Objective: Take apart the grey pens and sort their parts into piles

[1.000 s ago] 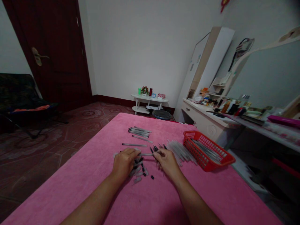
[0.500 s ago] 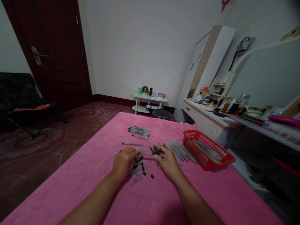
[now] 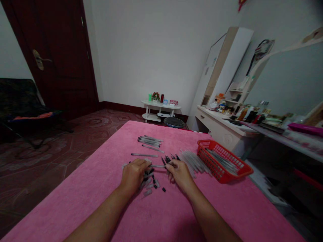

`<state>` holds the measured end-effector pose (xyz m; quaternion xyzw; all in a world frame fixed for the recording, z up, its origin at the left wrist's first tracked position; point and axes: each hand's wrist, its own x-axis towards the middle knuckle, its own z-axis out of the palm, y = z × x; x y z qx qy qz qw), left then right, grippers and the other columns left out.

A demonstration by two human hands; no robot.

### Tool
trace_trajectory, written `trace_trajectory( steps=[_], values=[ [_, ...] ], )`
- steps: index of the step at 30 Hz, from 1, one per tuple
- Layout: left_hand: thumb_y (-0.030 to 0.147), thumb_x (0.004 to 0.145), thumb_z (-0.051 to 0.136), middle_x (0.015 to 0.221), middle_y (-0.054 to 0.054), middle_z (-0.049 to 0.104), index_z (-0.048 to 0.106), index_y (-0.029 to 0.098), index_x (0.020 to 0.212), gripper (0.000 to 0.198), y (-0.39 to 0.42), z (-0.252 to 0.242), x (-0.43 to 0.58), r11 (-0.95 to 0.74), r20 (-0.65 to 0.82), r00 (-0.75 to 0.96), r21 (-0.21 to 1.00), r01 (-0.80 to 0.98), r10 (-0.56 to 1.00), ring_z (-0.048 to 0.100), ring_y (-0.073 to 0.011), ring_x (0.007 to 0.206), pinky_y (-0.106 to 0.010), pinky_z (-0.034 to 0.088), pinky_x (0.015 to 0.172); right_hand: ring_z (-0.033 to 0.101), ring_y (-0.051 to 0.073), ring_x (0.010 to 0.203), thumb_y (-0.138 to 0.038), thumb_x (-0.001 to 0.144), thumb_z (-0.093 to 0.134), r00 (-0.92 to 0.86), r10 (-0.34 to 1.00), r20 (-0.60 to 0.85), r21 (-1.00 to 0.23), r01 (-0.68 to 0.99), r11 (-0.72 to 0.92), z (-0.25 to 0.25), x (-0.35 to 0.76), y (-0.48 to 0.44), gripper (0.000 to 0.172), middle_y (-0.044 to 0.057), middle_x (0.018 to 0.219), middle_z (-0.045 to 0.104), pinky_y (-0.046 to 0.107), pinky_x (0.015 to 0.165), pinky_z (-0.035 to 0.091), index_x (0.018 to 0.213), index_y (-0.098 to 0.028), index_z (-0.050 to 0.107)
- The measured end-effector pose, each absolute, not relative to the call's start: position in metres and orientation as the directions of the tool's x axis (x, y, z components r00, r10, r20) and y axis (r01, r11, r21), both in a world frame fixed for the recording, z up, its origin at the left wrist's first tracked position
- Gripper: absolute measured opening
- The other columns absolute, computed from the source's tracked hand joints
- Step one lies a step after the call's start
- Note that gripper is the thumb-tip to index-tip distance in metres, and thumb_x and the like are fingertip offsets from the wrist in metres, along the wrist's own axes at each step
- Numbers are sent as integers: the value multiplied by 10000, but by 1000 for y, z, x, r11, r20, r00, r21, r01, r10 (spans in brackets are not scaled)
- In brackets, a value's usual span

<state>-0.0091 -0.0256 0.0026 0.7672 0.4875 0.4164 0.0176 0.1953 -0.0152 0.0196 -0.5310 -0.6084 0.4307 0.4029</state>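
A clear pen barrel (image 3: 157, 166) runs level between my two hands. My left hand (image 3: 134, 173) is closed on its left end, and my right hand (image 3: 178, 172) pinches the right end between thumb and fingers. Clear pen caps (image 3: 147, 192) and small black plugs (image 3: 164, 190) lie loose by my left hand, some hidden under it. Black pen tips (image 3: 166, 159) lie just beyond my right hand. Past my hands, a single pen (image 3: 144, 155) lies crosswise, with a row of pens (image 3: 149, 141) farther off.
Clear pen tubes (image 3: 193, 161) are heaped right of my right hand. Beside them stands a red plastic basket (image 3: 219, 175) holding thin refills (image 3: 224, 162). A pink cloth (image 3: 101, 198) covers the table. A white dresser (image 3: 222, 124) stands at the right, a round stool (image 3: 174, 122) beyond the far edge.
My right hand's fingers have shifted and curled in more closely at the pen barrel's right end. My left hand and the things on the table look unmoved.
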Motion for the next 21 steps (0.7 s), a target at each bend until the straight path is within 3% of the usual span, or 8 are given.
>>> trace_trajectory(
  steps=[2, 6, 10, 17, 21],
  values=[
    [172, 836, 534, 834, -34, 711, 717, 270, 993, 261, -25, 2, -9, -528, 599, 252, 342, 777, 760, 635, -185, 790, -255, 444, 650, 486, 88, 380, -346, 684, 581, -106, 993, 52, -963, 259, 78, 18, 195, -15, 199, -50, 511, 512, 190, 352, 369, 734, -161, 531],
    [160, 856, 505, 864, -47, 710, 703, 251, 1033, 281, -25, 2, -9, -510, 573, 286, 277, 814, 768, 634, -187, 811, -262, 450, 662, 527, 99, 408, -349, 657, 626, -97, 995, 38, -979, 194, 57, 19, 195, -15, 284, -43, 610, 562, 193, 345, 388, 854, -173, 520],
    [174, 853, 513, 847, -46, 707, 704, 258, 1026, 271, -26, 4, -9, -524, 579, 294, 280, 804, 760, 630, -182, 805, -255, 447, 654, 470, 97, 331, -404, 726, 537, -132, 991, -2, -961, 275, 35, 18, 196, -14, 241, -38, 473, 519, 199, 319, 356, 704, -164, 522],
    [189, 861, 495, 846, -52, 702, 704, 255, 1009, 265, -27, 2, -9, -529, 587, 301, 265, 806, 752, 626, -188, 808, -259, 439, 654, 542, 126, 431, -248, 678, 547, -119, 988, 95, -965, 231, 121, 19, 198, -14, 119, -32, 540, 550, 228, 403, 425, 762, -165, 565],
    [195, 868, 479, 877, -50, 701, 691, 250, 1035, 276, -24, -2, -11, -504, 569, 292, 258, 824, 769, 628, -200, 819, -275, 442, 657, 580, 143, 560, -159, 690, 519, -170, 944, 282, -854, 405, 328, 28, 204, -14, 98, 1, 610, 585, 253, 534, 455, 730, -167, 607]
  ],
)
